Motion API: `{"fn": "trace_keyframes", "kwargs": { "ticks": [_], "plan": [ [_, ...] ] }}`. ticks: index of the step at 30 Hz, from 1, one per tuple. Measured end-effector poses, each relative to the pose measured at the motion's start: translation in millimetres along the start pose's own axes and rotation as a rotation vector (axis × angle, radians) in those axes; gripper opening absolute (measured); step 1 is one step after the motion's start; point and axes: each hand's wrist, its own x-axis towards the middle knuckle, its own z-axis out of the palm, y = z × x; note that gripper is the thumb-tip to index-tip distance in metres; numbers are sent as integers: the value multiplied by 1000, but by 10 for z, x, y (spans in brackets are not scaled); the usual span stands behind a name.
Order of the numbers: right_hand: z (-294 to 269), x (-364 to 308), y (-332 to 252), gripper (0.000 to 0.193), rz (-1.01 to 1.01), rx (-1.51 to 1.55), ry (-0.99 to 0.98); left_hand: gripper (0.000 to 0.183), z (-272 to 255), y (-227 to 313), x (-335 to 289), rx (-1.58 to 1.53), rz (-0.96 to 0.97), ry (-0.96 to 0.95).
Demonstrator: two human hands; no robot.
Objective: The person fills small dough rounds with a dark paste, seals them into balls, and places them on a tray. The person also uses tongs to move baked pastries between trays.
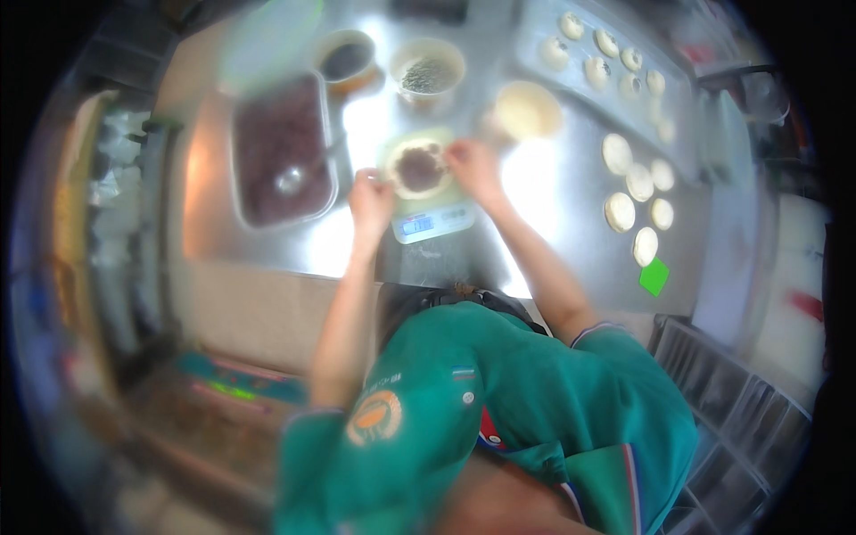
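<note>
A pale dough round point(401, 185) topped with dark reddish-brown filling point(419, 169) lies on a small kitchen scale point(434, 225) with a lit display. My left hand point(370, 203) is closed at the dough's left edge, fingers curled in a pinch. On the opposite side my right hand point(474, 169) pinches the upper right edge of the dough. Blur hides exactly how much dough each set of fingertips holds. To the left is a metal tray point(332, 201) of dark filling point(276, 143), with a rounded metal utensil point(290, 181) in it.
Behind the scale stand a bowl of dark contents point(346, 62), a bowl of green-grey bits point(430, 77) and a pale yellow bowl point(528, 111). Several dough rounds point(639, 182) lie at right beside a green scraper point(654, 277). A far-right tray point(544, 67) bears several topped buns point(606, 42).
</note>
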Motion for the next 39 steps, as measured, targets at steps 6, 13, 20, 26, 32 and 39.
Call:
{"fn": "trace_keyframes", "kwargs": {
  "ticks": [6, 13, 20, 26, 32, 39],
  "plan": [
    [-15, -91, -104, 9, 52, 268, -33, 12, -88, 236, 100, 79, 90, -108],
    [-72, -105, 15, 8, 426, 820, -131, 11, -70, 614, -148, -931, -438, -242],
    [-834, -286, -882, 10, 423, 1327, -180, 48, -699, 1227, -323, -1325, -189, -55],
    [-630, -446, -1004, 10, 93, 802, -47, 52, -354, 917, -372, -2207, -426, -463],
    [-684, -463, -1061, 10, -106, 292, 86, 51, -388, 945, -375, -2204, -390, -524],
    [-625, -501, -1070, 9, -59, 361, 82, 53, -410, 928, -459, -2196, -349, -588]
  ]
}}
